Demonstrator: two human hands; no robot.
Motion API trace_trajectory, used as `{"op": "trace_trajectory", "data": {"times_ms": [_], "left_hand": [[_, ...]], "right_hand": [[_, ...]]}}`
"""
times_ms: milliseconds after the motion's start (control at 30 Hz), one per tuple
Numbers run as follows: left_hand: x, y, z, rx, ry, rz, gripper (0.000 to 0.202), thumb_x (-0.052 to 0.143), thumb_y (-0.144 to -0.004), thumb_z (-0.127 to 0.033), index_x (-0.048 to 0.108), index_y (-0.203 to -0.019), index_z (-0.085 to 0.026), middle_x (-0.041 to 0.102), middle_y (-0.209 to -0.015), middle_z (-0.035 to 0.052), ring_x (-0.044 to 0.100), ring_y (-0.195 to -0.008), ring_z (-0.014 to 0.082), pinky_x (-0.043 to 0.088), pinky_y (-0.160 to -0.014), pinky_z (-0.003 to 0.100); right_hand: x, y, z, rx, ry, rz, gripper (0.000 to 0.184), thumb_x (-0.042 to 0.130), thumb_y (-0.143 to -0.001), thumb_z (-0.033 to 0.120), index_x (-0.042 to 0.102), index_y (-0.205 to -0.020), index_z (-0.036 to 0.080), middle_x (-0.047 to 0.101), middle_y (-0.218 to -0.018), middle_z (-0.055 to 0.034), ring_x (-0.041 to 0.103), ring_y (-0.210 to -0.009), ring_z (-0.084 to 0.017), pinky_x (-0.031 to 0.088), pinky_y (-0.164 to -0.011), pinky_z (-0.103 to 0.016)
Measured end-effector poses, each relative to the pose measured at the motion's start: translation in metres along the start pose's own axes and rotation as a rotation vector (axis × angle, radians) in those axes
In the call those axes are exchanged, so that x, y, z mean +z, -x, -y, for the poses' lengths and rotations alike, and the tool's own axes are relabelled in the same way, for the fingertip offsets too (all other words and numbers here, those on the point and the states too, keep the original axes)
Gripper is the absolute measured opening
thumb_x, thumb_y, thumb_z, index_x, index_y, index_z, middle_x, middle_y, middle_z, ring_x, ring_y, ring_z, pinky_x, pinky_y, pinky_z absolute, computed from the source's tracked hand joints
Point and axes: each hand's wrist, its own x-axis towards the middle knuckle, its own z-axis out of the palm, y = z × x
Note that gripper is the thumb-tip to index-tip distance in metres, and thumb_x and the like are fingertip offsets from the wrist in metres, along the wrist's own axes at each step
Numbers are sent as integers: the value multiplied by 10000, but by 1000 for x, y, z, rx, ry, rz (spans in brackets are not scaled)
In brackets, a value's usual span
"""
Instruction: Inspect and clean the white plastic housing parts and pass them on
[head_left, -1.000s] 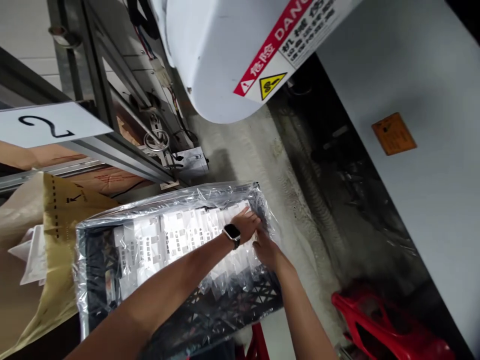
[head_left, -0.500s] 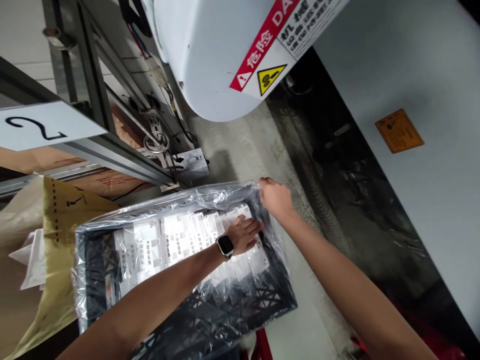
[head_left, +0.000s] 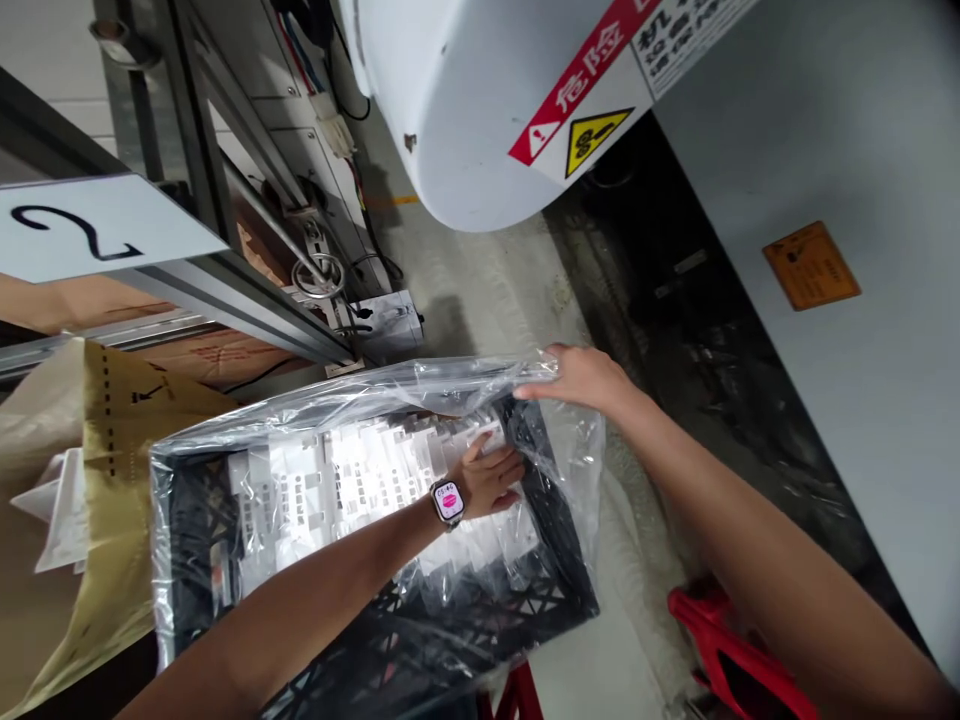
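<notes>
A black plastic crate [head_left: 555, 520] is lined with a clear plastic bag [head_left: 577, 450] whose edge hangs over the rim. Inside stand rows of thin white slotted parts [head_left: 300, 490], packed close together. My left hand [head_left: 491, 478], with a watch [head_left: 448, 500] on its wrist, lies on the parts at the right end, fingers spread. At the crate's far right corner my right hand [head_left: 577, 378] pinches the bag's edge between thumb and fingers, lifted a little off the rim.
On the left stand a metal frame with a number sign [head_left: 105, 228] and a yellow-brown paper sack [head_left: 112, 480]. A white machine cover [head_left: 480, 120] with a danger label hangs ahead. A grey panel [head_left: 862, 200] is at right; a red metal piece [head_left: 727, 650] is low right.
My right hand has moved right and outward, drawing the bag's edge away from the crate's corner. My left hand stays on the white parts. The view has shifted slightly.
</notes>
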Motion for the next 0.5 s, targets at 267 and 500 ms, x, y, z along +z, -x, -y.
{"op": "trace_trajectory", "data": {"times_ms": [267, 500], "left_hand": [[-7, 4, -6, -7, -31, -35, 415, 435, -1031, -422, 650, -1329, -229, 701, -1361, 86, 574, -1323, 265, 16, -1289, 568], [-6, 7, -6, 19, -65, -90, 391, 505, -1001, -411, 676, -1296, -220, 732, -1310, 78, 614, -1280, 264, -15, -1292, 551]], "right_hand": [[2, -1, -18, 135, 35, 103, 286, 698, -933, 394, 670, -1081, 150, 718, -999, -52, 695, -907, -191, 568, -867, -409], [-1, 27, -11, 56, -135, 141, 287, 580, -953, 321, 654, -1185, 169, 756, -921, -26, 684, -731, -145, 526, -641, -231]]}}
